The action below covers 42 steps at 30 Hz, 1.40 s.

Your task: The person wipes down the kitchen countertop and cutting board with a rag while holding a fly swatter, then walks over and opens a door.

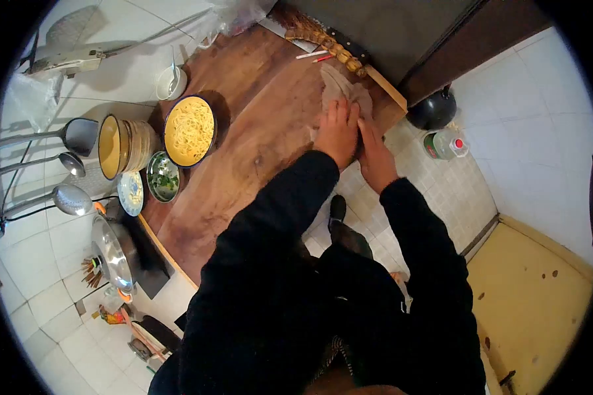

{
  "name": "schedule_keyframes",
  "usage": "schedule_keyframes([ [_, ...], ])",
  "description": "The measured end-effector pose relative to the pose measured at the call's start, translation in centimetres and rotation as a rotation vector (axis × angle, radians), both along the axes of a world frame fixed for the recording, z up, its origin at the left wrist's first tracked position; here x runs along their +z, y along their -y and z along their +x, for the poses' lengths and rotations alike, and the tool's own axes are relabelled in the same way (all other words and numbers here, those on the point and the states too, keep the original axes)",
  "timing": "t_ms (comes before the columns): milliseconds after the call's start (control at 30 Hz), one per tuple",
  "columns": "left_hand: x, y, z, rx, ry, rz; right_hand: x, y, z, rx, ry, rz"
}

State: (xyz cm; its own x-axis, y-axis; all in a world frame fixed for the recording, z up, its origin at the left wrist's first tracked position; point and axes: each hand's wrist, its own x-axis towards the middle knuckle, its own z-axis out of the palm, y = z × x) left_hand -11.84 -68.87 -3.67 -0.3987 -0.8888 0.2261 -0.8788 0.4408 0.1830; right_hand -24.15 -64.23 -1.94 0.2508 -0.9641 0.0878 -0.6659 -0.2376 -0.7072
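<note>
A brownish cloth [348, 91] lies bunched on the wooden tabletop [263, 125], close to its near edge. My left hand [338, 131] presses on the cloth, its fingers together and bent over the lower part. Beside it, my right hand [375, 158] is at the table edge with fingers stretched toward the cloth's lower right side; its palm is turned away from view. Between the two hands the cloth's lower end is hidden. Farther left stand a yellow bowl of noodles [190, 130] and a smaller bowl of chopped greens [163, 176].
Stacked bowls [128, 146], a small plate [131, 193] and a white bowl with a spoon [171, 83] are by the tiled wall. Ladles [72, 199] hang there above a lidded pan [114, 253]. A plastic jug [447, 144] and a dark wok [433, 108] sit on the floor.
</note>
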Motion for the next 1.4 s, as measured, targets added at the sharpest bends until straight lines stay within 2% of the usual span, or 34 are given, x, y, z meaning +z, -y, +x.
schedule_keyframes([
  [100, 0.2, -2.2, -0.4, -0.053, 0.037, 0.077, -0.9, -2.0, -0.4, -0.001, 0.134, -0.013],
  [167, 1.4, -3.7, 0.4, -0.066, 0.069, 0.119, 0.4, -2.9, -0.4, 0.020, 0.056, -0.066],
  [267, 1.7, -4.2, 1.7, -0.083, -0.134, 0.184, 1.4, -2.7, -0.2, 0.054, -0.092, -0.140],
  [367, 2.3, -4.2, 3.9, 0.012, -0.337, 0.298, 1.8, -2.1, 2.1, 0.112, -0.094, -0.122],
  [467, 3.9, -5.0, 7.9, 0.147, -0.342, 0.330, 1.4, -1.2, 5.5, 0.202, -0.096, -0.071],
  [567, 4.8, -7.4, 13.3, 0.201, -0.373, 0.206, 1.0, 1.4, 9.1, 0.267, -0.168, -0.068],
  [700, 4.4, -10.9, 21.5, 0.201, -0.118, 0.244, 0.4, 6.9, 13.7, 0.319, -0.236, -0.064],
  [833, 2.7, -11.8, 25.0, 0.246, 0.040, 0.338, -1.0, 13.3, 18.7, 0.368, -0.226, -0.142],
  [1100, 2.0, -11.6, 25.3, 0.286, 0.002, 0.334, -2.8, 21.4, 26.3, 0.443, -0.214, -0.376],
  [1200, 2.3, -11.3, 25.3, 0.293, -0.010, 0.353, -4.9, 25.4, 29.4, 0.515, -0.084, -0.595],
  [1400, 2.2, -11.1, 25.4, 0.308, -0.061, 0.384, -5.5, 30.0, 35.7, 0.484, -0.143, -0.696],
])
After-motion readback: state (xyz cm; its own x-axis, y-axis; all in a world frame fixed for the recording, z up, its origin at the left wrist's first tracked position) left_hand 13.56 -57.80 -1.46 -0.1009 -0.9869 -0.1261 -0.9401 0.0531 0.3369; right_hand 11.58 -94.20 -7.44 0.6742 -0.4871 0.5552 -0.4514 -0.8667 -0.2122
